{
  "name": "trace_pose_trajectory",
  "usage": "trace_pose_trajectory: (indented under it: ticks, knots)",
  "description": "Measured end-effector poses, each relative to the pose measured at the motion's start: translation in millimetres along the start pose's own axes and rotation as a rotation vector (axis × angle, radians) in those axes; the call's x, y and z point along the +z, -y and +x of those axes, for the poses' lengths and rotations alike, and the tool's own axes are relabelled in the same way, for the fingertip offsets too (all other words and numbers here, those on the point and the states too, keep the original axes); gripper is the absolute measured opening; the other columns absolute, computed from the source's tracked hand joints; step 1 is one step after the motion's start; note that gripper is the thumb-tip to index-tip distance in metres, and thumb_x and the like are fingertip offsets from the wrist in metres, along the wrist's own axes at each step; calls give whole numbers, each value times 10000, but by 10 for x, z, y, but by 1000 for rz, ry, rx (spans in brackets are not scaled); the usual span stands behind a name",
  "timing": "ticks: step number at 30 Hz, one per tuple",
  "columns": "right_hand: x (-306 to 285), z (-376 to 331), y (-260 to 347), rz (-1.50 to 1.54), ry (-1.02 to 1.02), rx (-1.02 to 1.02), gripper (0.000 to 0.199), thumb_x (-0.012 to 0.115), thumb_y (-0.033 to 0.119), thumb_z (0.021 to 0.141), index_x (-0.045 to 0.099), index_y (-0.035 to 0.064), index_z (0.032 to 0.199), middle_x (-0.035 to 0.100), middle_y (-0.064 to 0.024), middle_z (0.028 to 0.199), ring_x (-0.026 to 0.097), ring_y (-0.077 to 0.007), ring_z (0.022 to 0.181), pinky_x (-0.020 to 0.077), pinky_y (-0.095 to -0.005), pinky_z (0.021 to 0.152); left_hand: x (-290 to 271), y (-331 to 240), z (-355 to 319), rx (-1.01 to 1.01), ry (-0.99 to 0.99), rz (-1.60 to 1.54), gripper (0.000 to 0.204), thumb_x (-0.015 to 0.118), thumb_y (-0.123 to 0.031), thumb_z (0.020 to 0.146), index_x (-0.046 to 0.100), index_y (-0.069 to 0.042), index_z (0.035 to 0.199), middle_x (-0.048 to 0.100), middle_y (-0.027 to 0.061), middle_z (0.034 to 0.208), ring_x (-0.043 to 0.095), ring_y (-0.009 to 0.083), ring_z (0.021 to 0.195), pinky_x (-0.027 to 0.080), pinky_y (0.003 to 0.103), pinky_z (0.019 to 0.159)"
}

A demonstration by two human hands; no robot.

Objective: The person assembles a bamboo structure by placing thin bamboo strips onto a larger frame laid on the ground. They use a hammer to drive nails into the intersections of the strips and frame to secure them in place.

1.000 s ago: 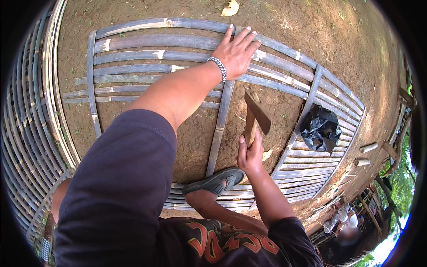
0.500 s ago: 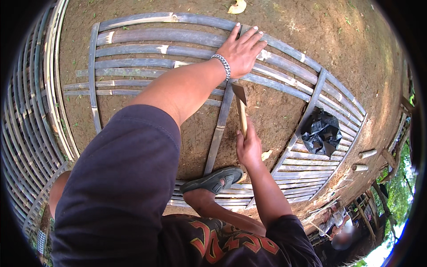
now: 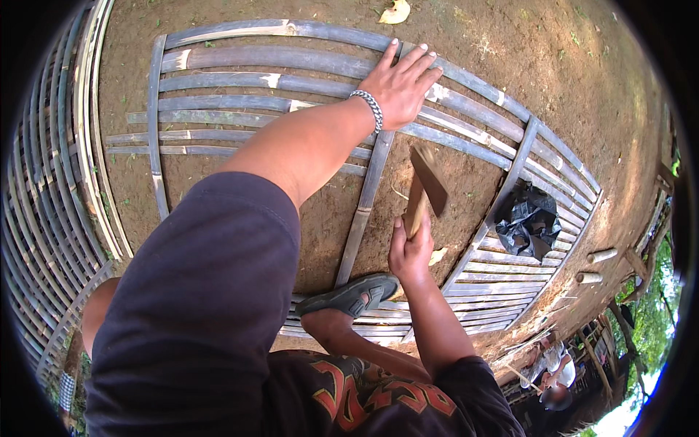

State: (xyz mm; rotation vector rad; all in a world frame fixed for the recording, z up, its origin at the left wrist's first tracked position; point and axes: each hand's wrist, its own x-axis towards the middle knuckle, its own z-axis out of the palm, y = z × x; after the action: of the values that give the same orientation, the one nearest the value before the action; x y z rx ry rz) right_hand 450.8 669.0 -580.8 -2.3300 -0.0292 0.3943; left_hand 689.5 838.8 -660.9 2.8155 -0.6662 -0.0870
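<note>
My left hand (image 3: 403,87) lies with its fingers spread flat over the top of an upright bamboo crosspiece (image 3: 368,186) and the split-bamboo slats (image 3: 269,58) running across it. A silvery chain bracelet (image 3: 370,108) circles that wrist. Closed round a wooden handle, my right hand (image 3: 413,251) holds a hatchet (image 3: 429,180) in the air, to the right of the crosspiece. Its dark metal head is slightly blurred and apart from the bamboo. Any fastener under my left palm is hidden.
My sandaled foot (image 3: 349,295) rests on the near slats. A crumpled black plastic bag (image 3: 528,222) lies on the right slats. Two short bamboo pieces (image 3: 601,256) lie beyond the frame. Another slatted bamboo panel (image 3: 51,167) stands left. A person (image 3: 557,379) sits at lower right.
The hatchet head has swung up and to the right, away from the crosspiece, and turned. My left hand keeps its place on the slats.
</note>
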Motion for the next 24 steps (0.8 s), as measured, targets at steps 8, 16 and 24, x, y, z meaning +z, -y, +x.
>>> trace_pose_trajectory:
  ticks: [8, 16, 24]
  knots:
    - [69, 88, -76, -62, 11, 24, 520, 600, 1, 922, 477, 11, 1427, 642, -293, 1258, 678, -458, 1069, 571, -471, 868, 18, -19, 22, 0, -5, -35, 557, 410, -279, 1045, 341, -140, 1580, 273, 96, 1662, 167, 250, 1568, 83, 566, 1277]
    - [23, 148, -109, -85, 114, 130, 487, 592, 21, 913, 497, 67, 1388, 671, -262, 1165, 671, -477, 1012, 562, -505, 836, 40, -9, 12, 1, -25, -30, 561, 429, -283, 1040, 349, -134, 1575, 282, 103, 1657, 175, 255, 1563, 97, 567, 1272]
    - [24, 198, -144, -139, 156, 241, 381, 616, 50, 917, 540, 81, 1289, 673, -259, 992, 661, -490, 912, 544, -536, 793, 11, -12, 17, -3, 7, -19, 571, 426, -292, 1038, 344, -126, 1578, 272, 112, 1661, 170, 266, 1566, 101, 566, 1272]
